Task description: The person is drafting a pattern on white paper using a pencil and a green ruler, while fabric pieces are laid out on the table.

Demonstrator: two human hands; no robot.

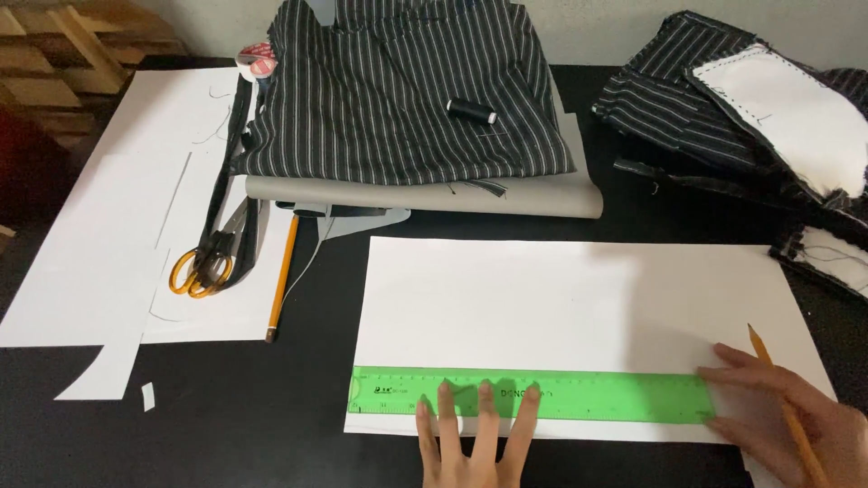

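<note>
A green plastic ruler (597, 396) lies along the near edge of a white sheet of paper (579, 307) on the black table. My left hand (475, 438) presses flat on the ruler's left half with the fingers spread. My right hand (800, 425) rests on the paper at the ruler's right end and holds an orange pencil (778, 375) between its fingers, the tip pointing away from me.
Orange-handled scissors (203, 267) and a second pencil (282, 276) lie on white paper pieces (108, 235) at the left. Folded striped fabric (402, 90) with a black thread spool (472, 110) sits at the back on a grey sheet (506, 197). More striped fabric pieces (750, 108) are piled at the right.
</note>
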